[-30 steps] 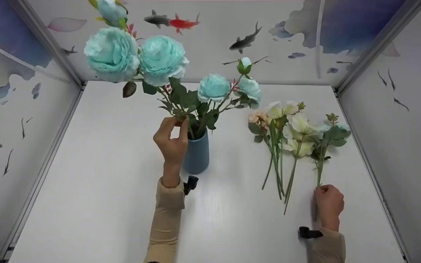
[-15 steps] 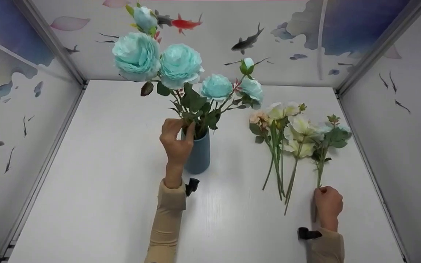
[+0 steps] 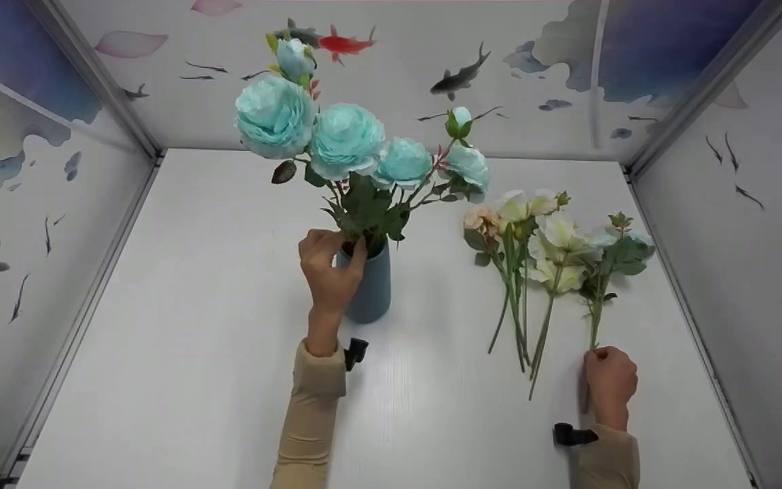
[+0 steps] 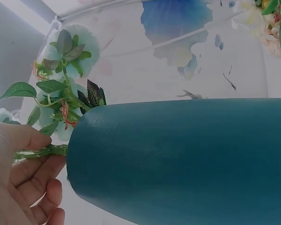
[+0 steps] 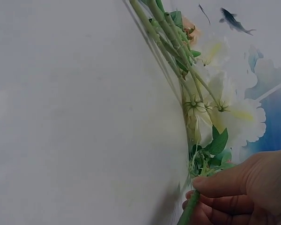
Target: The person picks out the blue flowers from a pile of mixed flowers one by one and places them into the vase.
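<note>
My left hand (image 3: 330,278) pinches the green stem (image 4: 51,150) of a turquoise artificial flower spray (image 3: 274,117) right at the mouth of the blue vase (image 3: 370,292). The stem's lower end is hidden inside the vase. A second turquoise spray (image 3: 466,166) stands in the vase, leaning right. At the right of the table, my right hand (image 3: 611,384) pinches the stem (image 5: 191,206) of a leafy flower spray (image 3: 625,252) that lies flat, its pale blue bloom partly covered by leaves.
Left of that spray lie several cut artificial flowers: white lilies (image 3: 561,234) and a peach bloom (image 3: 482,221), their stems pointing toward the front. Painted panels enclose the white table (image 3: 180,353) at the back and both sides.
The left hand has moved down and slightly right, and the turquoise spray has sunk lower into the vase and swung right. My right hand has stayed almost still.
</note>
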Tool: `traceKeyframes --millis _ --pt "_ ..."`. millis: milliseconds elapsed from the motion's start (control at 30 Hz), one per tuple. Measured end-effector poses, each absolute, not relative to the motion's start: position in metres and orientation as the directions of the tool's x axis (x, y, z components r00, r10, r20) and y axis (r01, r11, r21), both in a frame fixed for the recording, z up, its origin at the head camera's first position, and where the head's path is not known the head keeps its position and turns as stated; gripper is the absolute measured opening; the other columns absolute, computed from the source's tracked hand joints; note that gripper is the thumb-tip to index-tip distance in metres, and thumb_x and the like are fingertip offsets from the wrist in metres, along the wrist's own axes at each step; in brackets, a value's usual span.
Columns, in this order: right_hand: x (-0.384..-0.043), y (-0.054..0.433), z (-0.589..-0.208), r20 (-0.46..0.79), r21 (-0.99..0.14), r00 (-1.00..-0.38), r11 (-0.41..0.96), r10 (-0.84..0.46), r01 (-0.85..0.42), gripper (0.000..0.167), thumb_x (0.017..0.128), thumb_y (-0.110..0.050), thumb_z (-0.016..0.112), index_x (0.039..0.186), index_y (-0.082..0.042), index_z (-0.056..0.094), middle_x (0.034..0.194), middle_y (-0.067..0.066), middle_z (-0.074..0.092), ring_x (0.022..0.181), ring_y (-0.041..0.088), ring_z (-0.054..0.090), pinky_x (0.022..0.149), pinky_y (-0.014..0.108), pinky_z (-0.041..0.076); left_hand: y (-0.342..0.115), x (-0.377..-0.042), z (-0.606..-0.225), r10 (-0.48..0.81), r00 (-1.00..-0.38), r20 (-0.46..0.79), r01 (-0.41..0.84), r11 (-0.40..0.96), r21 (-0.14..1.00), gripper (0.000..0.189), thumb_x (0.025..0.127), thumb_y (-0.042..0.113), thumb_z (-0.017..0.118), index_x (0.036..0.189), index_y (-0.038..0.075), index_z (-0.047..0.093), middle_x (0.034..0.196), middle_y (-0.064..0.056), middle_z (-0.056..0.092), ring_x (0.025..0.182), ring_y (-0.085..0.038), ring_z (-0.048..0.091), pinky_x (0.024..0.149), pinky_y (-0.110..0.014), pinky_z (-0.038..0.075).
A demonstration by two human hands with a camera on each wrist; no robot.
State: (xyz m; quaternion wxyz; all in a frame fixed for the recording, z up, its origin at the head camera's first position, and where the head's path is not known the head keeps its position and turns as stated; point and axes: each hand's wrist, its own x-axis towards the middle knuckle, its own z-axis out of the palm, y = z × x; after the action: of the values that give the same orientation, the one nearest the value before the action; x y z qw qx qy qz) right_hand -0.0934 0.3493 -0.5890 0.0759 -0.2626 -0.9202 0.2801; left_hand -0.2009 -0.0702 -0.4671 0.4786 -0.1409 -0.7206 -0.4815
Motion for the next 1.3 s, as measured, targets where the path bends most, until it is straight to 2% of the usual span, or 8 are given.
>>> traceKeyframes --millis 333,567,900,1300 --pt "-0.094 0.351 -0.591 -0.037 -0.545 -0.849 0.702 0.527 0.459 0.025 0.086 -0.009 0.051 0.090 0.012 0.064 0.084 0.028 0.063 0.075 0.041 0.059 0.064 0.051 0.045 -0.071 -0.198 -0.475 -0.248 -0.541 0.804 0.609 0.543 0.578 0.006 0.074 0.003 0.069 0.078 0.000 0.071 0.064 -0.008 0.064 0.069 -0.025 0.051 0.072 -0.047 0.034" --pt "-0.094 0.351 -0.590 -0.045 -0.551 -0.851 0.697 0.524 0.459 0.024 0.087 -0.009 0.052 0.091 0.012 0.064 0.083 0.027 0.063 0.073 0.040 0.059 0.062 0.048 0.044 -0.072 -0.197 -0.482 -0.241 -0.560 0.793 0.567 0.587 0.578 0.004 0.073 0.004 0.070 0.073 0.000 0.069 0.064 -0.009 0.063 0.070 -0.026 0.050 0.073 -0.048 0.034" --pt "-0.093 0.349 -0.589 -0.043 -0.559 -0.841 0.685 0.539 0.467 0.024 0.085 -0.006 0.051 0.090 0.012 0.064 0.084 0.028 0.063 0.074 0.040 0.059 0.063 0.049 0.045 -0.073 -0.195 -0.482 -0.208 -0.561 0.801 0.553 0.626 0.550 0.006 0.071 0.007 0.068 0.070 0.001 0.068 0.067 -0.009 0.064 0.073 -0.028 0.050 0.074 -0.050 0.033" --pt "-0.095 0.350 -0.590 -0.077 -0.560 -0.839 0.673 0.539 0.483 0.025 0.086 -0.008 0.052 0.093 0.013 0.063 0.087 0.029 0.062 0.077 0.042 0.058 0.067 0.051 0.044 -0.072 -0.195 -0.485 -0.155 -0.574 0.804 0.540 0.667 0.514 0.014 0.073 0.015 0.071 0.073 0.001 0.069 0.076 -0.011 0.064 0.077 -0.029 0.051 0.077 -0.050 0.032"
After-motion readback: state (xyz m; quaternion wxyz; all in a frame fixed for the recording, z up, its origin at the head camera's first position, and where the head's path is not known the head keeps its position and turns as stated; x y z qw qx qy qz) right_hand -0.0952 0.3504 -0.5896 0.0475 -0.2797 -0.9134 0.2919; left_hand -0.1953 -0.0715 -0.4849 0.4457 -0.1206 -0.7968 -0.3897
